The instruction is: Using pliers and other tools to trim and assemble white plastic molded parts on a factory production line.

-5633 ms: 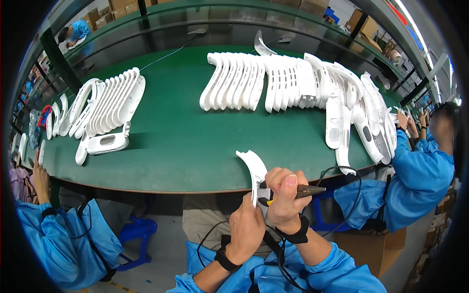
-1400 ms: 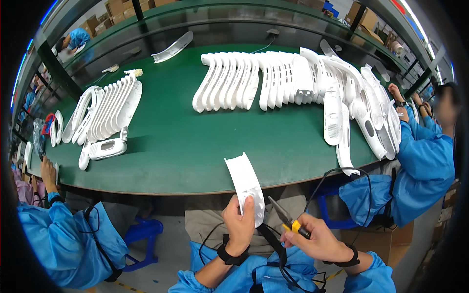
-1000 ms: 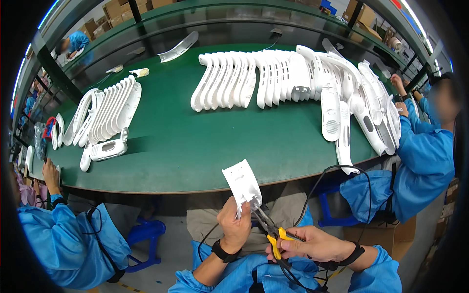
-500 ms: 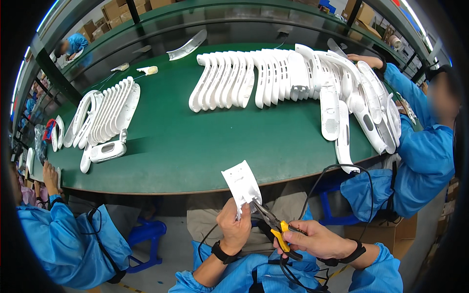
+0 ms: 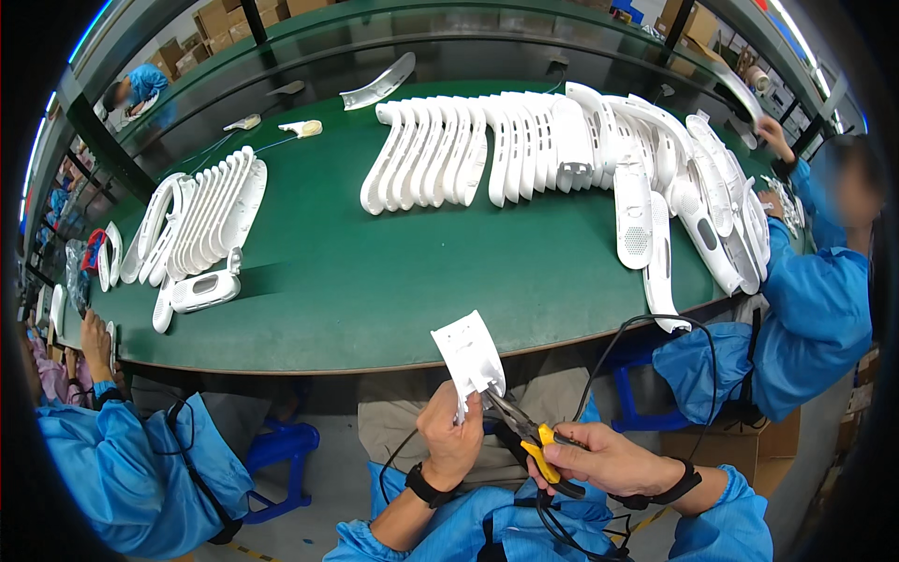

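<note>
My left hand (image 5: 451, 430) is closed around the lower end of a white curved plastic shell (image 5: 471, 353), held up just off the table's near edge. In my right hand (image 5: 604, 459) are pliers (image 5: 540, 448) with yellow and black handles. Their metal jaws reach the shell's lower edge beside my left fingers. Whether the jaws grip a bit of the plastic is too small to tell. A black band with a cable circles each of my wrists.
Rows of white shells (image 5: 426, 155) stand on the green table (image 5: 375, 290), with a loose heap (image 5: 712, 197) at right and another row (image 5: 220, 211) at left. Co-workers in blue sit at both sides, one raising a long white piece (image 5: 735, 89). A black cable (image 5: 599, 370) loops beside me.
The shell in my left hand has shifted slightly right; the pliers stay at its lower edge. Loose pieces along the far side have slid right. The right co-worker's hand has lifted a white piece.
</note>
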Motion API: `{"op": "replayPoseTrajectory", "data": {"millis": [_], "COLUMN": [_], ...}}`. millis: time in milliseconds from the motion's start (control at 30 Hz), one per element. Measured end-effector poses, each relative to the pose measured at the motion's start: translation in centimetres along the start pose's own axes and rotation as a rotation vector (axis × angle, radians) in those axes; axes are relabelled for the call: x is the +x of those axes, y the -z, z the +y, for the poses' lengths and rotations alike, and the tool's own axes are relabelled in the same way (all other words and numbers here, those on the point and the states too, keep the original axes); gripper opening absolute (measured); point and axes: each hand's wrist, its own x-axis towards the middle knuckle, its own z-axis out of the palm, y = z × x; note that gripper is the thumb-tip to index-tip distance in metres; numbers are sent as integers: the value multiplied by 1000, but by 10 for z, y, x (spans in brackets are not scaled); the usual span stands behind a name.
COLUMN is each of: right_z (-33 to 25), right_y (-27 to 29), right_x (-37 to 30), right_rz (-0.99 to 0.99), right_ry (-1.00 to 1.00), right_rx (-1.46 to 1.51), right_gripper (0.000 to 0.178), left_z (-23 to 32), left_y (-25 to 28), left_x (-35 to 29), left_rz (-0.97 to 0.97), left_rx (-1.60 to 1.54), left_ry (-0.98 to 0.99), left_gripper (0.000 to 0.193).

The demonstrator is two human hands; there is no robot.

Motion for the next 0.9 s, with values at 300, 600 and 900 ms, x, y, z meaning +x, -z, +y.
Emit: {"op": "replayPoseTrajectory", "data": {"millis": [300,600,900], "right_z": [-1,3,-1], "right_y": [2,4,-3], "right_x": [4,3,11], "right_rz": [-118,-186,4], "right_ry": [-124,-71,-18], "right_rx": [418,381,-36], "right_gripper": [26,24,23], "left_z": [3,5,20], "left_y": [-5,-4,-5], "left_x": [-2,-2,9], "left_rz": [35,21,-21], "left_rx": [-23,-38,2], "left_ry": [9,54,58], "left_gripper": [9,10,8]}}
